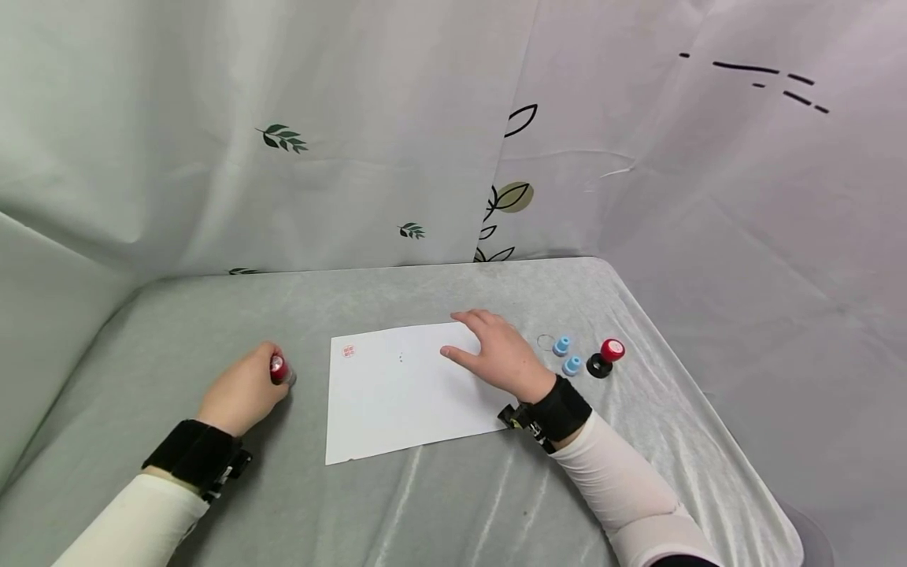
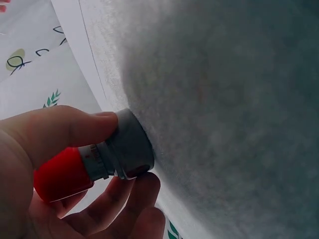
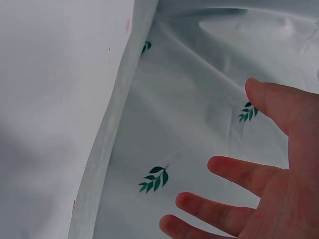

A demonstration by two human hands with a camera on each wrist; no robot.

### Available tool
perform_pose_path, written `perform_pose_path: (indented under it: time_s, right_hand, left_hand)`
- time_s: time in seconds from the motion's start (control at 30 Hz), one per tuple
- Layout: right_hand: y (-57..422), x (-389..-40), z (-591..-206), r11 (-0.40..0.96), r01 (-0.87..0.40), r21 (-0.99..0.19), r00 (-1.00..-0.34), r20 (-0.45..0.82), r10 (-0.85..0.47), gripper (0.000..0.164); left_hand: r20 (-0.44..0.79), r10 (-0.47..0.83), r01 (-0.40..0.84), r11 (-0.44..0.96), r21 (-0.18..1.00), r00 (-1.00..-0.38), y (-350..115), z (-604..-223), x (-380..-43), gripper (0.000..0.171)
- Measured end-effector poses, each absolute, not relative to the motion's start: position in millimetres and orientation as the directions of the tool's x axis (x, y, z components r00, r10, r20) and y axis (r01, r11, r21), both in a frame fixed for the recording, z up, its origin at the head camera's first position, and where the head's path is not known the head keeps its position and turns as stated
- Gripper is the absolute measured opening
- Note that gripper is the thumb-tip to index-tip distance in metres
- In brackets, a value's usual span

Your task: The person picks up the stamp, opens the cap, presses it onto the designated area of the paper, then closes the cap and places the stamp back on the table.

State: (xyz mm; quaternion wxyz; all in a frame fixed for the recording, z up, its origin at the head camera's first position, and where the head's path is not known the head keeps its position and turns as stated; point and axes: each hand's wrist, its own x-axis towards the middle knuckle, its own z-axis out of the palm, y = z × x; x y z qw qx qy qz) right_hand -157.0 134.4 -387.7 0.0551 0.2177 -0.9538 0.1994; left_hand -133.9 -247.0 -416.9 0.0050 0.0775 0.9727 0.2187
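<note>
My left hand [image 1: 244, 386] grips a round stamp [image 2: 65, 174] with a red top and a grey base, thumb on one side and fingers on the other. Its base is down at the grey tablecloth, left of a sheet of white paper [image 1: 397, 402]. The sheet bears a small red square imprint [image 1: 349, 351] near its upper left corner and a few tiny dark marks. Over the right part of the paper hovers my right hand [image 1: 496, 354], fingers spread and holding nothing, as the right wrist view [image 3: 269, 169] also has it.
Right of the paper lie two small light-blue pieces [image 1: 571, 365], a thin ring [image 1: 545, 342] and a second stamp with a red knob [image 1: 612, 350] and black base. The grey cloth-covered table [image 1: 298, 504] ends at a leaf-printed curtain [image 1: 354, 157] behind and drops away on the right.
</note>
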Motion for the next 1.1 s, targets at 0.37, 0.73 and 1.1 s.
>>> perform_pose_path:
  time_s: [0.37, 0.73, 1.1]
  right_hand:
    - [135, -157, -386, 0.818, -0.445, -0.364, -0.895, 0.195, -0.400, 0.063]
    - [135, -156, -385, 0.811, -0.446, -0.379, -0.895, 0.189, -0.405, 0.064]
    - [135, -155, -386, 0.809, -0.449, -0.380, -0.893, 0.188, -0.408, 0.064]
  left_hand:
    - [-0.096, 0.122, 0.067, 0.890, 0.450, -0.988, -247, -418, -138, 0.082]
    - [0.010, 0.081, 0.076, 0.878, 0.473, -0.997, -249, -404, -132, 0.081]
    - [0.210, 0.204, 0.274, 0.875, 0.400, -0.956, -192, -374, -106, 0.074]
